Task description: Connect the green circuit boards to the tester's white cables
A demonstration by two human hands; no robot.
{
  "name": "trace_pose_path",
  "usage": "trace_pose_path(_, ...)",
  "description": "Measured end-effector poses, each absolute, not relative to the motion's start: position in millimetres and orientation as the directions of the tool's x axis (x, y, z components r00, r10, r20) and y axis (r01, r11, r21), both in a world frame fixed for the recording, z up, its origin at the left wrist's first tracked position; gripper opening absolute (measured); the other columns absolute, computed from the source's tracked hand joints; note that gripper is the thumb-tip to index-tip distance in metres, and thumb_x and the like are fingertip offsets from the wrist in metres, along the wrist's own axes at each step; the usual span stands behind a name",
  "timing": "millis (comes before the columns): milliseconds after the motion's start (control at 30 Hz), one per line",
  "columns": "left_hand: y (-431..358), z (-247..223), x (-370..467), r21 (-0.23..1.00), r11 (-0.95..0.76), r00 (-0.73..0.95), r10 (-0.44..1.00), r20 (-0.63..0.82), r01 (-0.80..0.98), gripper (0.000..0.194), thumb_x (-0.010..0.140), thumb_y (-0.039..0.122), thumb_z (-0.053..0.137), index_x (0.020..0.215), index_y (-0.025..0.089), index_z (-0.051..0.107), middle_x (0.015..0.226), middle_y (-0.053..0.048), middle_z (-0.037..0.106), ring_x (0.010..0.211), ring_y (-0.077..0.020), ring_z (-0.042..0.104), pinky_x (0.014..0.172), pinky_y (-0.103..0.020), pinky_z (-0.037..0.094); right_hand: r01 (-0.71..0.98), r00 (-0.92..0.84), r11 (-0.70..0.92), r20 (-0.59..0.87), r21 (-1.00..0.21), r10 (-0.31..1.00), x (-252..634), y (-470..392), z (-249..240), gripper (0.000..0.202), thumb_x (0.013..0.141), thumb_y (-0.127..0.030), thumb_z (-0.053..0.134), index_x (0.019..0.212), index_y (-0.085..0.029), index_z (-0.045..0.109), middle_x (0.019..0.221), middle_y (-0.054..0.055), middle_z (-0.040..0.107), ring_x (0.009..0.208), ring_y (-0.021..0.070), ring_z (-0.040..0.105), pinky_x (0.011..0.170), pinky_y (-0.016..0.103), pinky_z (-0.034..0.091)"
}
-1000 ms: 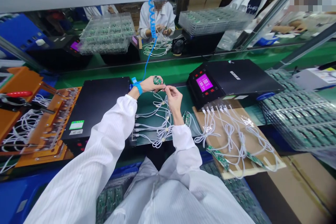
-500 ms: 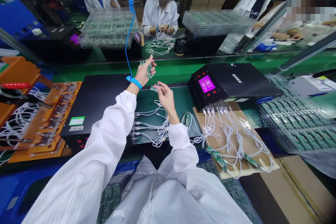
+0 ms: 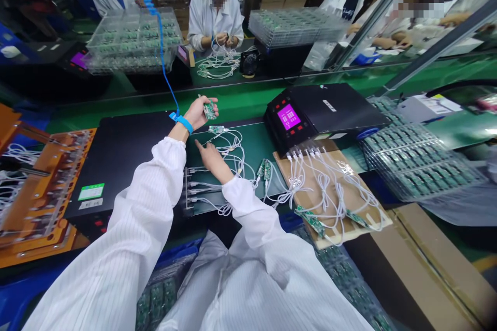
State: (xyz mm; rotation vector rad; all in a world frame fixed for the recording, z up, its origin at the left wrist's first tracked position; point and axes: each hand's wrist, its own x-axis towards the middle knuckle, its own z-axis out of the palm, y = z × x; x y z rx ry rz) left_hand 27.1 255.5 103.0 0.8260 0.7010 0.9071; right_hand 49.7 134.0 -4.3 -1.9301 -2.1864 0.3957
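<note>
My left hand [image 3: 199, 111], wearing a blue wrist strap [image 3: 181, 122], is closed around green circuit boards [image 3: 210, 110] above the back of the bench. Below it, my right hand [image 3: 213, 159] reaches down to the green mat. Its fingers are bent around a small thin piece that I cannot make out. Just behind those fingers, another circuit board [image 3: 216, 129] lies flat, joined to a white cable [image 3: 236, 139]. More white cables run from the black box on the left. Two circuit boards [image 3: 264, 169] with cables rest right of my right forearm.
A black tester with a purple screen [image 3: 289, 116] stands right, its cables spread over cardboard [image 3: 345, 170]. Stacked clear trays of boards [image 3: 423, 160] stand beyond it. Left are a black box [image 3: 128, 150] and an orange fixture [image 3: 73, 165]. A co-worker [image 3: 215, 18] sits opposite.
My right hand has come down and left onto the mat. A circuit board with a cable now shows lying behind it. My left hand still holds its boards; the view has shifted right.
</note>
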Motion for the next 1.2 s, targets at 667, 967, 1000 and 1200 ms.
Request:
trace_pose_path(667, 241, 87, 27, 0.907, 0.38, 0.422, 0.804, -0.42, 0.179, 0.013, 0.087, -0.002, 0.072, 0.08, 0.009, 0.069, 0.079, -0.012, 0.076, 0.072, -0.0185, 0.074, 0.075, -0.033, 0.064, 0.958, -0.078, 0.106, 0.114, -0.265, 0.99, 159, 87, -16, 0.022, 0.102, -0.015, 0.056, 0.114, -0.015, 0.075, 0.117, 0.016, 0.072, 0.117, 0.0317, 0.056, 0.1, 0.042, 0.047)
trace_pose_path(967, 246, 82, 25, 0.903, 0.38, 0.386, 0.817, -0.43, 0.201, 0.025, 0.072, 0.0, 0.088, 0.086, 0.009, 0.069, 0.083, -0.012, 0.077, 0.074, -0.0203, 0.076, 0.079, -0.037, 0.066, 0.493, 0.175, 0.141, 0.257, -0.858, 0.951, 168, 76, -34, 0.017, 0.101, -0.028, 0.059, 0.107, -0.02, 0.073, 0.102, 0.007, 0.079, 0.09, 0.02, 0.072, 0.086, 0.032, 0.054)
trace_pose_path(1000, 246, 83, 25, 0.902, 0.378, 0.39, 0.814, -0.431, 0.207, 0.026, 0.071, 0.001, 0.089, 0.085, 0.009, 0.069, 0.083, -0.012, 0.077, 0.074, -0.0198, 0.075, 0.078, -0.035, 0.066, 0.381, 0.229, 0.145, 0.245, -0.913, 0.942, 168, 76, -36, 0.02, 0.1, -0.034, 0.06, 0.106, -0.02, 0.073, 0.098, 0.006, 0.079, 0.084, 0.0191, 0.072, 0.081, 0.03, 0.055)
trace_pose_path(1200, 244, 84, 26, 0.895, 0.365, 0.412, 0.797, -0.442, 0.255, 0.03, 0.066, 0.004, 0.094, 0.083, 0.01, 0.071, 0.074, -0.008, 0.074, 0.065, -0.016, 0.072, 0.066, -0.027, 0.064, 0.133, 0.425, 0.169, 0.21, -0.977, 0.881, 163, 77, -39, 0.033, 0.09, -0.049, 0.064, 0.094, -0.018, 0.074, 0.09, 0.007, 0.079, 0.083, 0.0204, 0.073, 0.08, 0.031, 0.057)
